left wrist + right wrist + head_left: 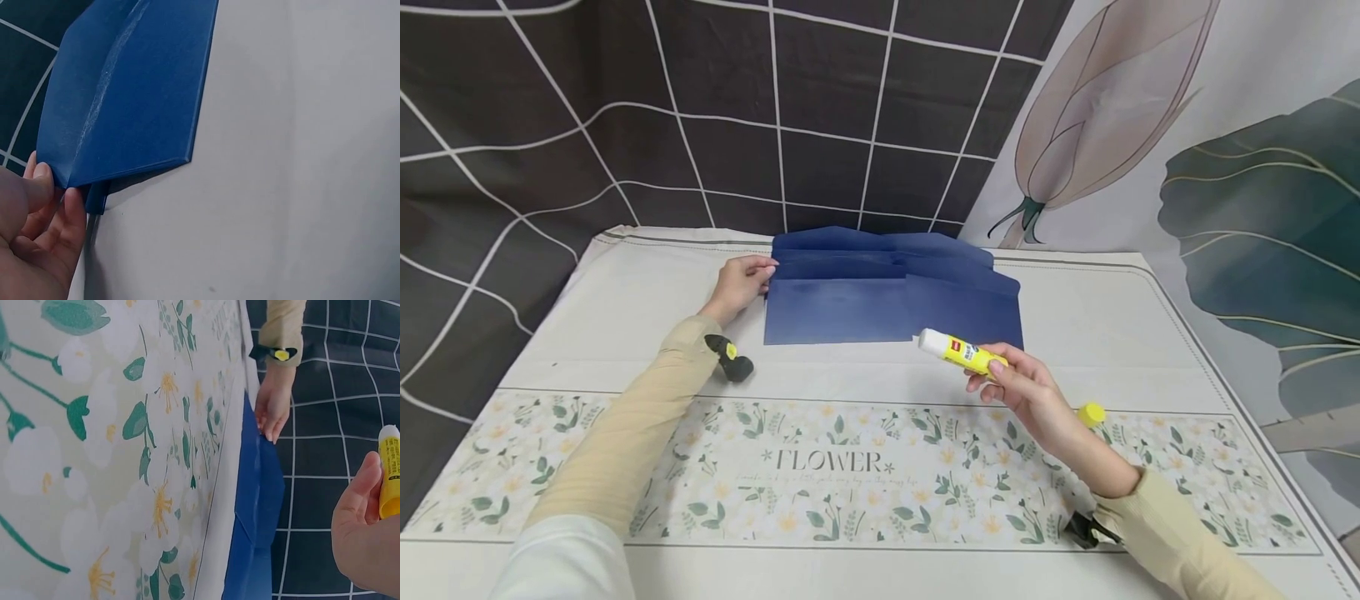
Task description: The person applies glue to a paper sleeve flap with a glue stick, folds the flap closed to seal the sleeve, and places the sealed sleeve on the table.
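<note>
My left hand [740, 286] pinches the left end of a blue paper envelope [835, 312] at its flap crease. In the left wrist view, a whitish, shiny streak runs along that crease on the envelope [144, 94], and its flap stands raised. Another blue envelope [966, 307] overlaps it on the right, with more blue flaps behind them. Between thumb and fingers, my right hand [1030, 387] holds an uncapped yellow glue stick [967, 355], its white end pointing left, just in front of the envelopes' near edge. The right wrist view also shows the glue stick [390, 472].
A yellow cap [1091, 414] stands on the table beyond my right forearm. The white tablecloth [1075, 312] bears a floral band with lettering. A dark curtain with a white grid [715, 100] hangs right behind the table, and a plant-patterned one [1105, 125] at the right.
</note>
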A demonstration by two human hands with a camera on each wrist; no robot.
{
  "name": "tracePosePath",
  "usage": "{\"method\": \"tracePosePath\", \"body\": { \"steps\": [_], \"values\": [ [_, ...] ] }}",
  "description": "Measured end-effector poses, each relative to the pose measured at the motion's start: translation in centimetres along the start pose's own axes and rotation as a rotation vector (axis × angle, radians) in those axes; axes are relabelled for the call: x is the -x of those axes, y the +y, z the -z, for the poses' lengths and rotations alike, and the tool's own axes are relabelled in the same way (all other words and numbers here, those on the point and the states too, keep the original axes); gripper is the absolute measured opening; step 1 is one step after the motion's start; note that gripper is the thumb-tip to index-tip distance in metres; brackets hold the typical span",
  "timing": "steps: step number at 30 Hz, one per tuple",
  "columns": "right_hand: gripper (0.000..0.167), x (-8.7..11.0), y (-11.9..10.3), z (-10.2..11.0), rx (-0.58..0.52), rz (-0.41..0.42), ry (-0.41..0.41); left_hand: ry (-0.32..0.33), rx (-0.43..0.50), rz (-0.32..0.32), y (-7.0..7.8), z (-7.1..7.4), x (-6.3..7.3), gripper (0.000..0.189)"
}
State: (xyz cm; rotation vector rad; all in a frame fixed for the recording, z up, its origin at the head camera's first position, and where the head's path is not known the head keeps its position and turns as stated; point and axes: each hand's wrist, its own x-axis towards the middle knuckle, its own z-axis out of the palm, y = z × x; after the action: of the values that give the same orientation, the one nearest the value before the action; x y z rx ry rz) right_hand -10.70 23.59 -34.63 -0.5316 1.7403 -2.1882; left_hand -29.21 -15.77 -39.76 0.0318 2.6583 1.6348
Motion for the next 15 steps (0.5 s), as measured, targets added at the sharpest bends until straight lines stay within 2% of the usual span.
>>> {"method": "tracePosePath", "body": {
  "steps": [9, 15],
  "values": [
    [0.028, -0.13, 0.19, 0.03, 0.025, -0.013, 0.023, 0.012, 0.021, -0.006, 0.03, -0.04, 0.17, 0.028],
    [0.024, -0.68, 0.00, 0.08, 0.011, -0.026, 0.078, 0.010, 0.044, -0.011, -0.14, 0.05, 0.28, 0.029]
  ]
}}
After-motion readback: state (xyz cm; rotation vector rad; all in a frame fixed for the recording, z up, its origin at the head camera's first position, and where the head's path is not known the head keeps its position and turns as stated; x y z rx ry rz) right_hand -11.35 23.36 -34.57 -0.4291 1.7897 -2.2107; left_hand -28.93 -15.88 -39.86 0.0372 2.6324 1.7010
